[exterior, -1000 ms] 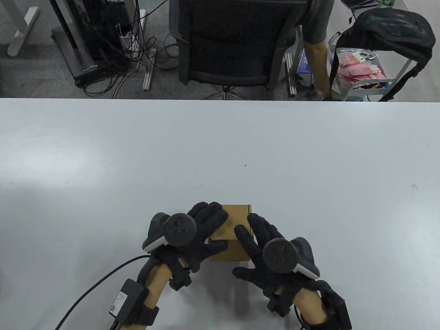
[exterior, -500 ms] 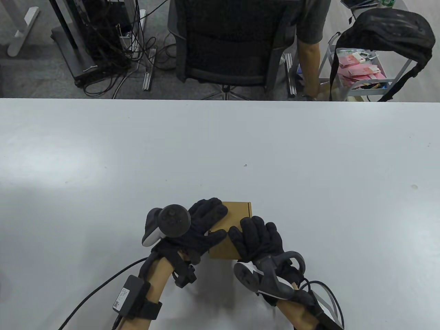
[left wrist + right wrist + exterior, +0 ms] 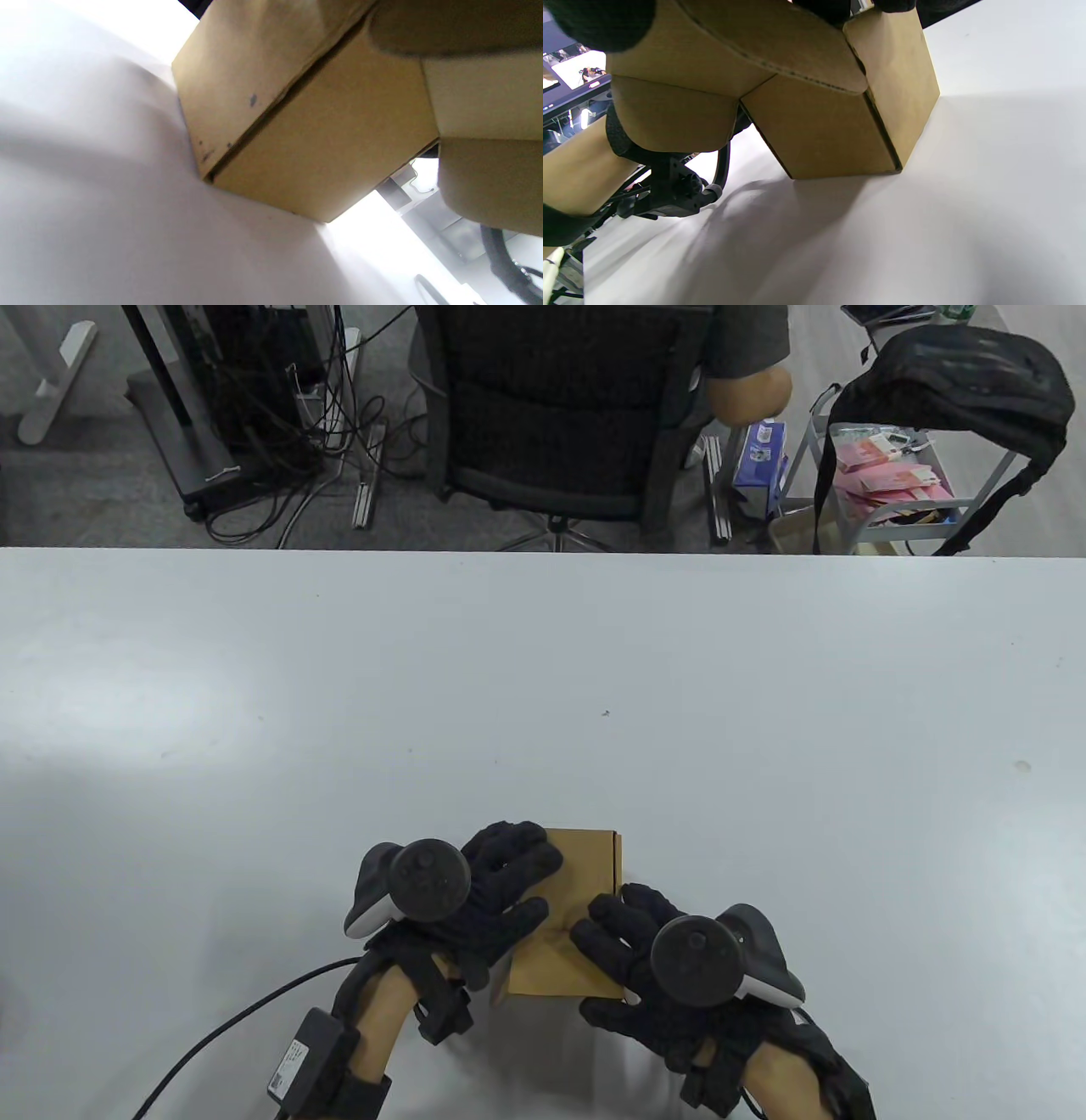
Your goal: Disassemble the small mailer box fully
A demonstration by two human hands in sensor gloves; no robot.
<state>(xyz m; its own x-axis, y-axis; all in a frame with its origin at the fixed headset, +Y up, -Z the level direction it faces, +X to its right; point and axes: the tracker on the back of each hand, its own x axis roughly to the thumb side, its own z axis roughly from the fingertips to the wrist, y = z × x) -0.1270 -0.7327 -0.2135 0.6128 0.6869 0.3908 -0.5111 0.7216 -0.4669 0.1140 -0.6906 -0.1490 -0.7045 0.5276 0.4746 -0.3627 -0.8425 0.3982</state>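
Note:
The small brown mailer box [image 3: 581, 874] stands on the white table [image 3: 543, 687] near its front edge. My left hand [image 3: 530, 882] rests on the box's left top, fingers spread over the lid and thumb on the near part. My right hand [image 3: 607, 963] grips the near right of the lid. In the right wrist view the lid's front flap [image 3: 780, 46] is out of the box body [image 3: 823, 135] and raised, my fingertips [image 3: 831, 8] on top of it. The left wrist view shows the box's side [image 3: 305, 140] with a seam gap and blurred fingers [image 3: 458, 25].
A black office chair [image 3: 560, 415] and a seated person stand beyond the table's far edge. A cart with a black bag [image 3: 950, 381] is at the far right. A cable [image 3: 237, 1010] runs from my left wrist across the table's near left.
The box has shifted a little nearer to me and its lid's near edge has come up. My right hand turned back palm-down and now grips the lid's near right.

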